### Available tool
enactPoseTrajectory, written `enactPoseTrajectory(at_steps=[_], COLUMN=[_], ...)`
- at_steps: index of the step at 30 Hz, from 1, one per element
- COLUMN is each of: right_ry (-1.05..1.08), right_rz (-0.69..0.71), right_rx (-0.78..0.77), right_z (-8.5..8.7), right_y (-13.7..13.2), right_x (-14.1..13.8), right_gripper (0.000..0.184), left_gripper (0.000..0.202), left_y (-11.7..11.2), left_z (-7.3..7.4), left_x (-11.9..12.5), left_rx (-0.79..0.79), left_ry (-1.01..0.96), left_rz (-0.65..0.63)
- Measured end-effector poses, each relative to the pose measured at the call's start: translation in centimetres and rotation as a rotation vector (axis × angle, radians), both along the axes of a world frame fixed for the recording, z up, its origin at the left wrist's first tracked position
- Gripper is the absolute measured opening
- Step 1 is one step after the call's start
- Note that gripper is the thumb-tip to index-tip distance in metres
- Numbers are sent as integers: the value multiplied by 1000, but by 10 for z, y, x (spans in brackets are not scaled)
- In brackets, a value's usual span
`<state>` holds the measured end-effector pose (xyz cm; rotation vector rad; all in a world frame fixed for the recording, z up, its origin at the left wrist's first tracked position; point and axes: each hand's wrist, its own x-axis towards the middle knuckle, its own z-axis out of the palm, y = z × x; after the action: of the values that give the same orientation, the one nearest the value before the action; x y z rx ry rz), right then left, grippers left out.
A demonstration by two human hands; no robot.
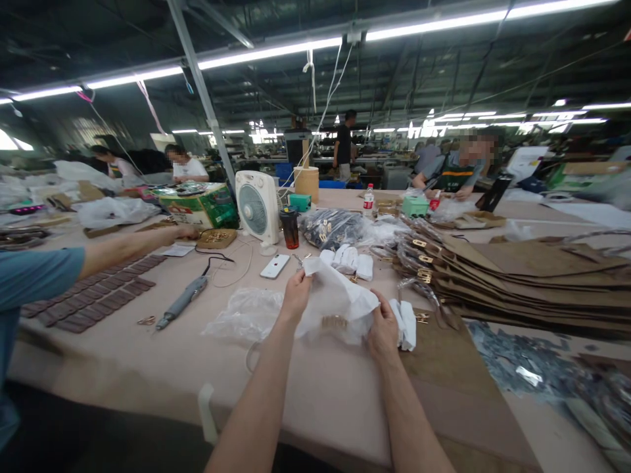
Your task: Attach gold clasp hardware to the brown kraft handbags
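Note:
A thin white sheet of wrapping paper is stretched between my two hands above the table. My left hand pinches its left corner, fingers closed. At the opposite edge, my right hand grips the paper with thumb and fingers. A row of small gold-coloured pieces shows at the sheet's lower part; whether they lie in or under it I cannot tell. White wrapped bundles lie just beyond the paper, and more white bundles sit beside my right hand. Crumpled clear plastic lies left of my left hand.
A co-worker's arm reaches from the left toward a tray of small gold parts. A grey electric screwdriver, phone, dark cup and fan stand or lie left of centre. Stacked brown panels fill the right.

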<state>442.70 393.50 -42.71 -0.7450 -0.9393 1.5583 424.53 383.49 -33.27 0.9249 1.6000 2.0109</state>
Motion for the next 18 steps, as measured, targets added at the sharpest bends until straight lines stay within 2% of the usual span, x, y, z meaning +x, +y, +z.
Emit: enactPoseTrajectory(at_steps=[4,8,13,18], right_ry=[-29,-76,-313,-403], right_rz=[6,58,207,155], right_rx=[46,127,276,348], right_z=[-1,7,9,-11], right_y=[0,-6,-15,-17], right_x=[2,6,6,-2], right_gripper=[60,65,69,74], left_gripper=[40,46,46,43], left_y=[14,29,39,45], left_z=[-6,-3,15,42], left_x=[-1,-1,-1,-6], left_rx=[67,128,193,342], left_ry=[-64,-122,-166,-247], left_rz=[45,59,87,130])
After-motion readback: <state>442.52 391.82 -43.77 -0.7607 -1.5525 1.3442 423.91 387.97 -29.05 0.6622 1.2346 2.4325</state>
